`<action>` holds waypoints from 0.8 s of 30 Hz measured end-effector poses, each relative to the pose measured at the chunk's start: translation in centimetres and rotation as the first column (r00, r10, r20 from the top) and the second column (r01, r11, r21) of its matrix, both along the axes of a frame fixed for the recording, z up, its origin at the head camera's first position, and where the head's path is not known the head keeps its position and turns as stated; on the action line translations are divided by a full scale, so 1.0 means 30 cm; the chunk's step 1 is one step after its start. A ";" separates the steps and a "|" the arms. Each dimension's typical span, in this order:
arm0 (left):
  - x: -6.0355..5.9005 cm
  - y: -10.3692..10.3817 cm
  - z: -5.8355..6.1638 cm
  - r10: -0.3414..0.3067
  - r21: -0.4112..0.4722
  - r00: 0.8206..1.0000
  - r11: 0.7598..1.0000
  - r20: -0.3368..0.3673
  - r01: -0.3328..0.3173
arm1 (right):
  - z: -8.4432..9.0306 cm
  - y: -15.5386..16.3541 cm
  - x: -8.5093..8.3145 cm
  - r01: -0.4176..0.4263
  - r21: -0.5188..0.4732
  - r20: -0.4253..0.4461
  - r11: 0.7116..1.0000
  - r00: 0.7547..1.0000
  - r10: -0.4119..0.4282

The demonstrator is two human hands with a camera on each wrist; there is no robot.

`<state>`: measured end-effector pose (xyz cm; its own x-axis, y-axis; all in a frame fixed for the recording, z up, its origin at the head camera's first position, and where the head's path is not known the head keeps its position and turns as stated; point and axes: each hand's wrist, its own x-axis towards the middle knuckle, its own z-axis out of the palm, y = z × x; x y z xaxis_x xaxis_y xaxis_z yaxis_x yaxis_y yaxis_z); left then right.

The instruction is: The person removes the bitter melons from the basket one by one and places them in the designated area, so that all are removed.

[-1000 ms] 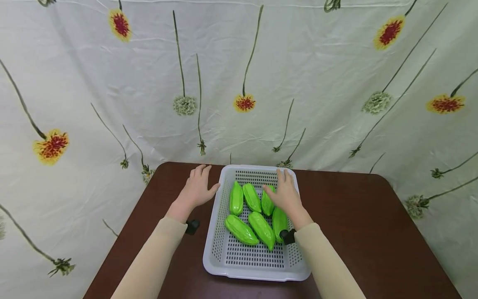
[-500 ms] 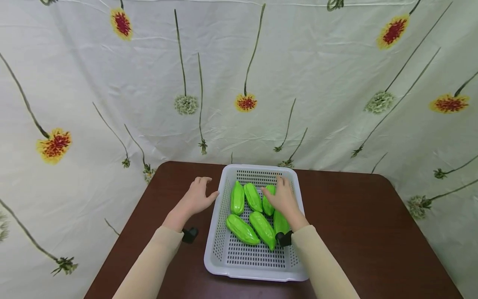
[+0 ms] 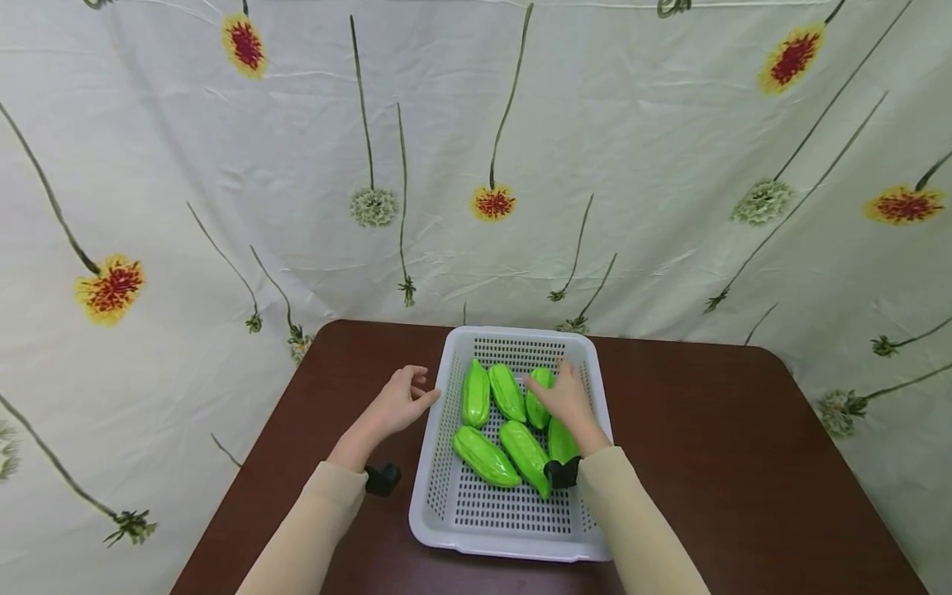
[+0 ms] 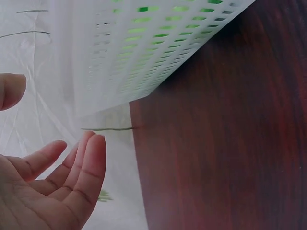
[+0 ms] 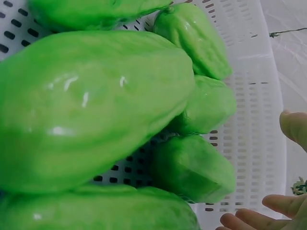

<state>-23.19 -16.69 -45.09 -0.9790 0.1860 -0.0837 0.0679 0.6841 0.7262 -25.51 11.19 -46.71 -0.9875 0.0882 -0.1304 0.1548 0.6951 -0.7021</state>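
Observation:
A white perforated basket (image 3: 435, 450) sits on a dark brown table (image 3: 706, 430) and holds several glossy green gourds (image 3: 485, 456). My right hand (image 3: 554, 384) hovers inside the basket over the far right gourd (image 3: 537, 405), fingers bent downward. In the right wrist view its thumb and fingertips (image 5: 283, 211) show at the right edge, apart from the gourds (image 5: 96, 105), holding nothing. My left hand (image 3: 416, 388) lies just outside the basket's left wall, fingers loosely curled and empty. The left wrist view shows that hand (image 4: 50, 117) relaxed below the basket's wall (image 4: 144, 48).
A pale cloth printed with flowers (image 3: 491, 202) hangs behind the table and down its sides. Bare tabletop lies left and right of the basket. Black wrist mounts (image 3: 383, 478) sit on both beige sleeves.
Both hands have drawn slightly back toward me. The left hand's fingers went from flat to loosely curled. The right hand's fingers bent down over the far gourds.

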 end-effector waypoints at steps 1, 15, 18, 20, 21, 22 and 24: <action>0.003 0.000 -0.004 -0.001 0.004 1.000 1.000 0.002 0.001 | -0.004 -0.002 -0.002 0.000 0.000 0.008 1.000 1.000 0.000; 0.038 0.003 -0.071 0.065 0.127 0.990 0.989 0.126 -0.081 | -0.044 -0.016 -0.032 0.040 -0.028 0.048 0.999 0.998 -0.039; 0.041 0.006 -0.082 0.079 0.173 0.987 0.980 0.139 -0.103 | -0.052 -0.017 -0.039 0.049 -0.038 0.062 0.998 0.997 -0.046; 0.041 0.005 -0.091 0.081 0.195 0.987 0.975 0.138 -0.108 | -0.058 -0.018 -0.045 0.054 -0.033 0.069 0.998 0.996 -0.052; 0.041 0.005 -0.095 0.084 0.207 0.987 0.972 0.140 -0.112 | -0.062 -0.019 -0.048 0.058 -0.031 0.074 0.998 0.996 -0.056; 0.042 0.005 -0.099 0.090 0.219 0.985 0.968 0.145 -0.121 | -0.064 -0.020 -0.050 0.062 -0.031 0.078 0.998 0.995 -0.059; 0.042 0.005 -0.105 0.096 0.244 0.985 0.961 0.144 -0.130 | -0.069 -0.023 -0.056 0.069 -0.030 0.084 0.997 0.994 -0.066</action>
<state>-21.92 -16.55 -48.24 -0.9787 0.1061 -0.1759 -0.1054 0.4757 0.8733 -27.18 10.49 -48.77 -0.9652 0.1486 -0.2153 0.2590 0.6576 -0.7075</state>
